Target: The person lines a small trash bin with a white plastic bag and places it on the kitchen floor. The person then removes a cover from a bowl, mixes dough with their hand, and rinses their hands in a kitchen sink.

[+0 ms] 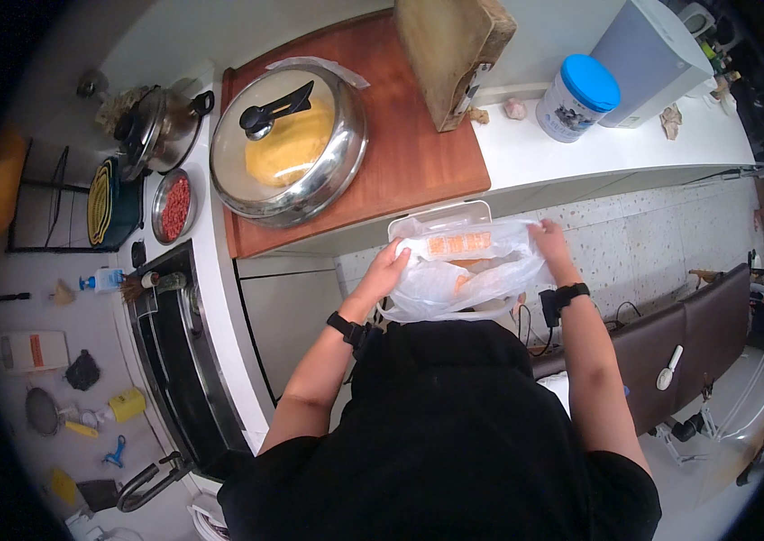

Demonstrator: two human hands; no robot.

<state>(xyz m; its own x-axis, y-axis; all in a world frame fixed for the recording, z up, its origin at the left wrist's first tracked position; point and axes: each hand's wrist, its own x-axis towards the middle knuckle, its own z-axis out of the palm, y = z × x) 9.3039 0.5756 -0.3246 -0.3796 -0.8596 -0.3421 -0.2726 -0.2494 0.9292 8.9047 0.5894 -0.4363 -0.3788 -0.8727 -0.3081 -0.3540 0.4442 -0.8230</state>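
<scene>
A thin white plastic bag [422, 287] with orange print is stretched between my hands at waist height. My left hand [382, 272] pinches the bag's left edge. My right hand [549, 243] grips its upper right corner. Behind the bag shows the pale rim of a plastic container [440, 215], close by the counter's front; its lower part is hidden. Some orange shows through the bag, and I cannot tell whether it is print or something inside. Each wrist wears a black band.
On the red-brown wooden board [415, 159] stand a lidded steel pan [355, 159] with yellow dough inside and a thick chopping block [446, 54]. A bowl of red pieces [174, 206] is near the sink [182, 379]. A blue-lidded tub [574, 101] stands right; a brown bench [652, 365] is behind.
</scene>
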